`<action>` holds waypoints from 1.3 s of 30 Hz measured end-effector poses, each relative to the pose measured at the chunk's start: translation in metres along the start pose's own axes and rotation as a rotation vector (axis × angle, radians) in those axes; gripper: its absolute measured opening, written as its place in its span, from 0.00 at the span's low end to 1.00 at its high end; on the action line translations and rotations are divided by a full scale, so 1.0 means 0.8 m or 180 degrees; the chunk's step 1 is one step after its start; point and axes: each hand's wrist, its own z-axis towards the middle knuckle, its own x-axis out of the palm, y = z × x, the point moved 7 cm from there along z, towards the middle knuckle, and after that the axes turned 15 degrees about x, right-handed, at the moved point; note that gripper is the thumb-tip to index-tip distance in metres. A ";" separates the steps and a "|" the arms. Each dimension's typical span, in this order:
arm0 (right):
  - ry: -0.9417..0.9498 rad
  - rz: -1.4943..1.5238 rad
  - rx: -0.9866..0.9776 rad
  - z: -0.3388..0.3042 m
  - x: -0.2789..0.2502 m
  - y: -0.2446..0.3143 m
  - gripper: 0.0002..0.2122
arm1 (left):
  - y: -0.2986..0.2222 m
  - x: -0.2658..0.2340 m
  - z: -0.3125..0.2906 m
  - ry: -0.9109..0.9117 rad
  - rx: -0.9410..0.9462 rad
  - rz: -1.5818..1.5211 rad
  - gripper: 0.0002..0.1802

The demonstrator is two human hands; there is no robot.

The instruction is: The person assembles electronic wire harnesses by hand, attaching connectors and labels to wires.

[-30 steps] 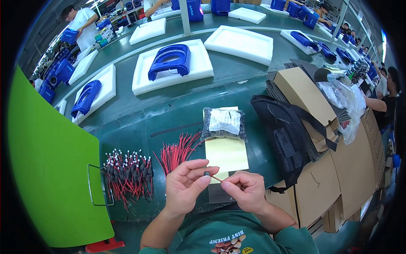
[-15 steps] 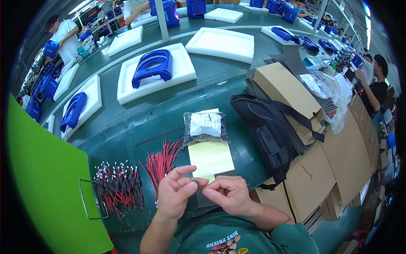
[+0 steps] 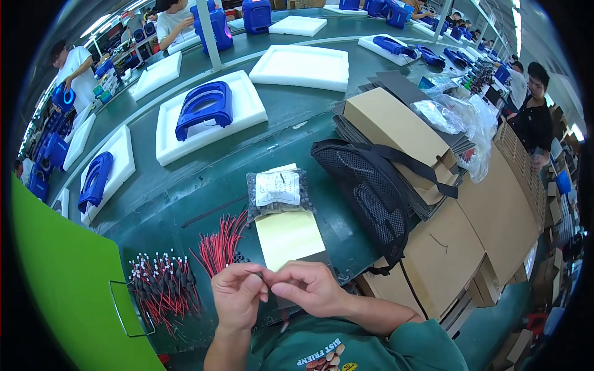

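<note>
My left hand (image 3: 238, 300) and my right hand (image 3: 314, 289) meet fingertip to fingertip above the near table edge, both pinched. Between the left thumb and fingers is a small black part (image 3: 265, 286). The right fingertips press close to it on a thin red wire, now mostly hidden by the fingers. Just beyond the left hand lies a bundle of loose red wires (image 3: 218, 246), with small black parts (image 3: 239, 258) beside it. Farther left is a pile of red wires with black pieces and white connectors (image 3: 164, 287). A clear bag of black parts (image 3: 279, 193) rests on yellow paper (image 3: 291, 238).
A green panel (image 3: 68, 278) with a wire handle stands at my left. To the right are a black mesh bag (image 3: 365, 191), cardboard boxes (image 3: 402, 120) and plastic wrap. Blue housings (image 3: 207, 108) sit in white foam trays (image 3: 167, 145) along the line; other people work beyond.
The view has shifted, so the table appears slightly turned. My fingertips have come closer together, covering the stretch of red wire that showed between them. At the right, a person has turned and lowered an arm.
</note>
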 end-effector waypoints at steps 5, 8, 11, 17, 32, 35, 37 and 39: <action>0.0497 0.0923 0.1070 -0.004 0.022 -0.019 0.09 | -0.010 -0.014 0.006 -0.0678 0.0569 0.0004 0.08; 0.0490 0.0660 0.0882 -0.003 0.012 -0.030 0.09 | -0.004 -0.016 0.003 -0.0539 0.0123 0.0021 0.09; 0.0610 0.0558 0.0894 -0.002 0.013 -0.025 0.08 | 0.009 -0.011 -0.005 -0.0027 -0.0373 0.0153 0.09; 0.0581 0.0179 0.0868 -0.006 0.012 -0.025 0.06 | -0.004 -0.012 0.002 -0.0041 -0.0326 0.0129 0.10; -0.0605 0.0978 -0.0154 0.009 -0.036 0.016 0.04 | 0.015 0.006 -0.022 0.0726 -0.1267 0.0193 0.12; -0.0583 0.1289 -0.0021 0.008 -0.038 0.013 0.06 | 0.016 0.009 -0.023 0.0730 -0.1327 0.0180 0.11; -0.0721 0.1428 -0.0286 0.006 -0.042 0.018 0.07 | 0.019 0.007 -0.023 0.0564 -0.1305 0.0033 0.09; -0.0726 0.1551 -0.0299 0.004 -0.038 0.025 0.07 | 0.020 0.002 -0.025 0.0396 -0.1277 -0.0112 0.07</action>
